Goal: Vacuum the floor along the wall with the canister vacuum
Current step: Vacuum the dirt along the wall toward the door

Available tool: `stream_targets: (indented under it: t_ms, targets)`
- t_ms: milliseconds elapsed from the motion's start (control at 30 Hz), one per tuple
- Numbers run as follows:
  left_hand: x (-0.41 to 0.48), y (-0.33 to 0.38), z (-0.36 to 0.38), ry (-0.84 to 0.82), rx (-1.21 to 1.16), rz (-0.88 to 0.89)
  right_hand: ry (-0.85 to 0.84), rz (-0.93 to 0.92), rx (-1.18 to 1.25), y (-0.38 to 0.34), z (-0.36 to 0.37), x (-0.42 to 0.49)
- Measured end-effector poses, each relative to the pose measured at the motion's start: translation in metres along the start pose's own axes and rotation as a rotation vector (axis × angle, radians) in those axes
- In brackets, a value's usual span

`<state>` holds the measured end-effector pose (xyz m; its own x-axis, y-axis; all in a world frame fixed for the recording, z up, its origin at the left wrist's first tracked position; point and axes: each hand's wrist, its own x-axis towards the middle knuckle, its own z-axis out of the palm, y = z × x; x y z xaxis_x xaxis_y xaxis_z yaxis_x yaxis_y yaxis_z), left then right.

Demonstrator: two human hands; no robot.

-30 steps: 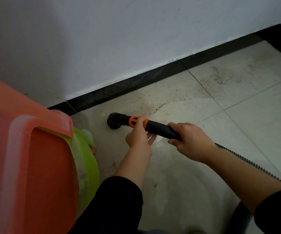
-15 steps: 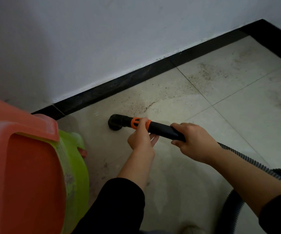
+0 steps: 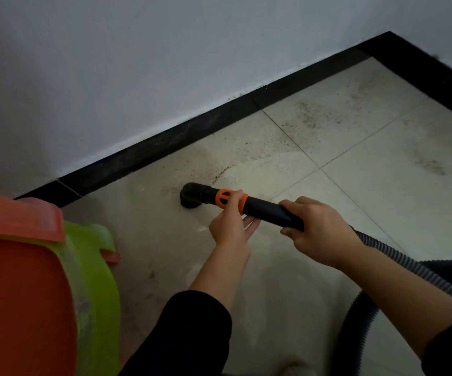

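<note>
Two hands grip smooth black wand (image 3: pixel 263 208): left hand (image 3: pixel 229 226) at orange collar (image 3: pixel 223 198), right hand (image 3: pixel 317 229) near ribbed hose (image 3: pixel 390 256).

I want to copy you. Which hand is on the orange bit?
The left hand, holding the orange collar near the nozzle; the right hand grips the black tube behind it.

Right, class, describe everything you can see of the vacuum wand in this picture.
The vacuum wand is a black, plastic-looking tube held nearly level, low over the tiled floor. An orange collar rings it near the front, where a bent round nozzle faces down. The left grip pinches the collar; the right grip holds the rear end, where a ribbed hose joins.
</note>
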<state>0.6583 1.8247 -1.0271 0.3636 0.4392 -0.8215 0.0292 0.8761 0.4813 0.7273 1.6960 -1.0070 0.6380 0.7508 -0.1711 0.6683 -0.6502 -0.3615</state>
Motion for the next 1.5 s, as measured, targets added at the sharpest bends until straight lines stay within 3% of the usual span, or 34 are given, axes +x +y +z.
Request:
stream_targets:
  t_ms: [467, 633, 1067, 1500]
  targets:
    - [0.004, 0.001, 0.048, -0.106, 0.048, -0.062, -0.027, 0.086, -0.13, 0.019, -0.042, 0.012]
    - [0.006, 0.003, 0.067, -0.03, 0.012, -0.09, 0.024, 0.15, -0.118, 0.014, -0.039, 0.019]
    - [0.017, -0.007, 0.061, -0.128, 0.111, -0.086, 0.061, 0.221, -0.073, 0.027, -0.02, 0.009]
    - [0.024, 0.011, 0.045, -0.085, 0.114, -0.043, 0.019, 0.211, -0.007, 0.01, -0.007, 0.024]
